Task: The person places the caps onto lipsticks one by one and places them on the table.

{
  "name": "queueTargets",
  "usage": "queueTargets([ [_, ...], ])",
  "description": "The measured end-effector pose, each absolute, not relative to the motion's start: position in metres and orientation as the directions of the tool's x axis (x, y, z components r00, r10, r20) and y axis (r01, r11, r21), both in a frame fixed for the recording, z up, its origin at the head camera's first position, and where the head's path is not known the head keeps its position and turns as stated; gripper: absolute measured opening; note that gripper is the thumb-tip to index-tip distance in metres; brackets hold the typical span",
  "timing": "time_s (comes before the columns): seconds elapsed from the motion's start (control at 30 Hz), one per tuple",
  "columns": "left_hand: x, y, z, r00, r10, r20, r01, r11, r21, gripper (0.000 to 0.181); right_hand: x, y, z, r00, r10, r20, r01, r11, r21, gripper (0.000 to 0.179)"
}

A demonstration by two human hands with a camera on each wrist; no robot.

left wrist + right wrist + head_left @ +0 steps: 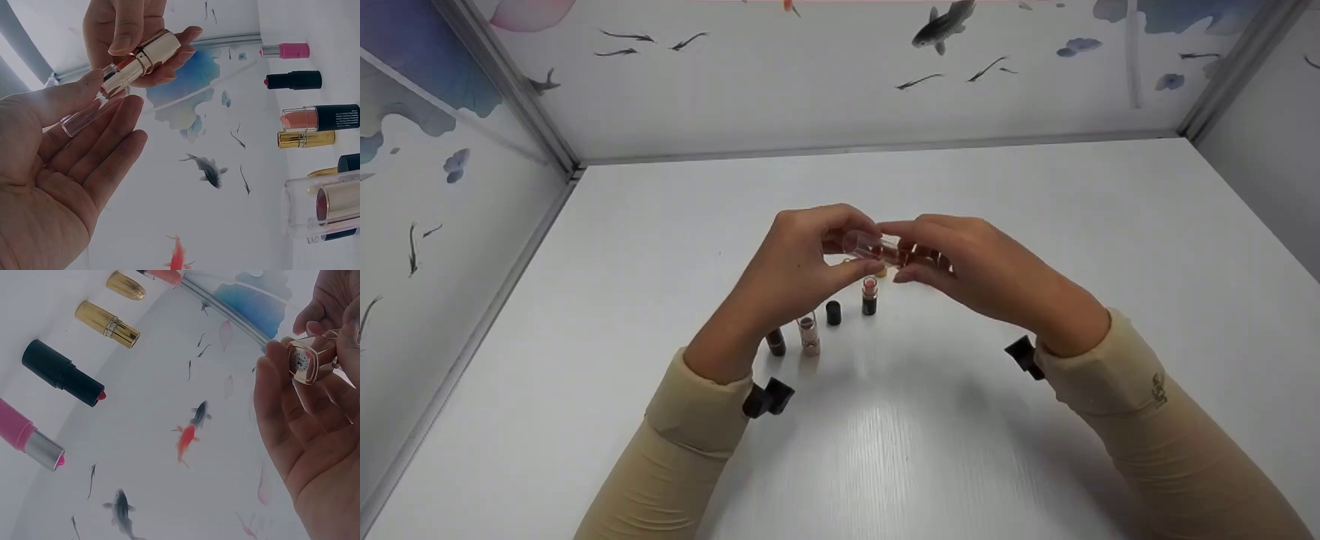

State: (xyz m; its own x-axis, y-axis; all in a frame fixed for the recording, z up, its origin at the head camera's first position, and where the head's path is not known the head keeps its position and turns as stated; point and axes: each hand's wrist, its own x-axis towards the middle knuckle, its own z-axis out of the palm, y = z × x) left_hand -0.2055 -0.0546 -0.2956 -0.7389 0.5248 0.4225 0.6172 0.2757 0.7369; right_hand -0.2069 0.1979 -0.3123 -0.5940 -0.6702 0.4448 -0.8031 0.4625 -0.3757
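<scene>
Above the table, my left hand (802,251) pinches a clear cap (81,119) between thumb and fingers. My right hand (971,251) grips a gold lipstick tube (160,50), its thumb and fingers around the base. The two pieces meet between the hands; in the left wrist view the tube's inner collar overlaps the cap's mouth, and how far it sits inside cannot be told. A label shows on the tube's square base (304,364) in the right wrist view. Fingers partly hide both pieces in the head view.
A coral lipstick (869,296), a black cap (833,313), a clear-cased lipstick (808,335) and a dark tube (776,343) stand below the hands. The right wrist view shows pink (31,433), black (62,374) and gold (107,323) lipsticks and a gold cap (125,285).
</scene>
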Motion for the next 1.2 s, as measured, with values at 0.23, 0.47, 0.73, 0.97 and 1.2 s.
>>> queueTargets([
  [0.23,-0.2068,-0.055,-0.2965,-0.736,0.529,0.421,0.612,0.255,0.748,0.021,-0.2103,0.1983,-0.3123,-0.571,-0.684,0.454,-0.813,0.392,-0.43,0.064],
  [0.47,-0.205,-0.0558,-0.2928,-0.738,0.518,0.432,0.623,0.279,0.73,0.022,-0.21,0.1988,-0.3105,-0.564,-0.69,0.454,-0.816,0.378,-0.438,0.054],
  [0.73,-0.2038,-0.0536,-0.2905,-0.729,0.515,0.451,0.645,0.298,0.703,0.018,-0.2091,0.1983,-0.308,-0.601,-0.648,0.468,-0.787,0.375,-0.491,0.041],
  [0.97,-0.2032,-0.0538,-0.2911,-0.731,0.48,0.485,0.657,0.304,0.69,0.016,-0.2068,0.1966,-0.3054,-0.61,-0.585,0.535,-0.788,0.373,-0.49,0.03],
  [1.2,-0.2022,-0.0562,-0.2914,-0.717,0.457,0.526,0.682,0.302,0.667,0.019,-0.2028,0.1931,-0.3033,-0.584,-0.571,0.577,-0.811,0.371,-0.453,0.03],
])
